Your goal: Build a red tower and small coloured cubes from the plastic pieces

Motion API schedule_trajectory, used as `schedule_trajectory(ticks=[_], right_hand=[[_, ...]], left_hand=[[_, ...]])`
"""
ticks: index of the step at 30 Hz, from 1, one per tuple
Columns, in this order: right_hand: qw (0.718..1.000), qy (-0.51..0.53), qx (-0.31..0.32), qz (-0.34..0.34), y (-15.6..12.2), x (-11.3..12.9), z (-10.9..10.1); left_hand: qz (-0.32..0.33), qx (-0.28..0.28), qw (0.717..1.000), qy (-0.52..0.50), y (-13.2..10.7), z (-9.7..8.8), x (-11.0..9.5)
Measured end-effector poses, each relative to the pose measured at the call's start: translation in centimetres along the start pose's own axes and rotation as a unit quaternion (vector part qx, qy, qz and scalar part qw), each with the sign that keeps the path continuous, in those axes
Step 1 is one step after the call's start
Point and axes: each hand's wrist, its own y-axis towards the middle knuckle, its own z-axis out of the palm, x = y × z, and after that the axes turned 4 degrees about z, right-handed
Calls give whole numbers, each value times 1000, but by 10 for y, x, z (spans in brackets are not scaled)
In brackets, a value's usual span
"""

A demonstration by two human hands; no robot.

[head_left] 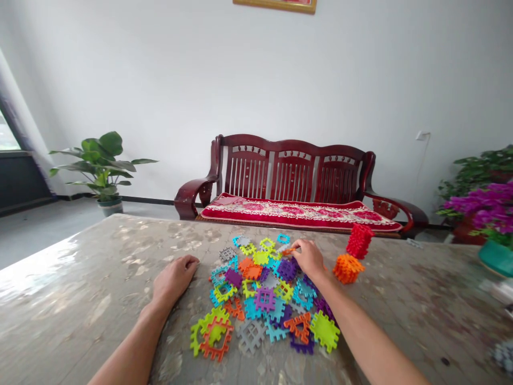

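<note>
My right hand (pixel 309 258) reaches over the far right part of a pile of plastic interlocking tiles and pinches an orange tile (pixel 289 251) between thumb and fingers. Flat on the table beside the pile's left side lies my left hand (pixel 175 276), fingers loosely bent and nothing seen in them. The pile mixes notched square tiles, such as a purple window tile (pixel 265 299), a lime green tile (pixel 325 331), a grey lattice tile (pixel 251 335) and an orange frame tile (pixel 206 350). My right wrist and forearm cover some tiles at the right edge.
Right of my right forearm stand an orange block (pixel 348 268) and a red block (pixel 359 240) with notched edges. The patterned table (pixel 100 299) spreads around the pile. A potted purple flower (pixel 481 208) is at the right, and a wooden bench (pixel 292 171) is behind the table.
</note>
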Motion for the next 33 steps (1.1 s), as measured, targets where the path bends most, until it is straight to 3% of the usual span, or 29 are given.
schedule_trajectory(ticks=[5,7,10,16,21,28,33], right_hand=[[989,136,-43,-29,-21,-27,-3],[979,195,-63,-14,-27,-42,-1],[977,199,-73,22,-37,-55,-1],[997,43,-64,-1,-58,-38,-8],[998,-41,-48,11,-60,-26,-10],[998,-19,-62,14,-59,-26,-9],[987,58,-152,-5,-61,-33,-21]], left_hand=[[-2,-4,1000,2,-1,-1,-1],[-3,-3,1000,3,-1,-2,-2],[-1,1,1000,4,-1,-2,-1],[2,1,1000,7,1,-1,0],[5,-2,1000,2,0,-1,0],[7,-2,1000,-2,1,1,2],[6,4,1000,-2,3,1,2]])
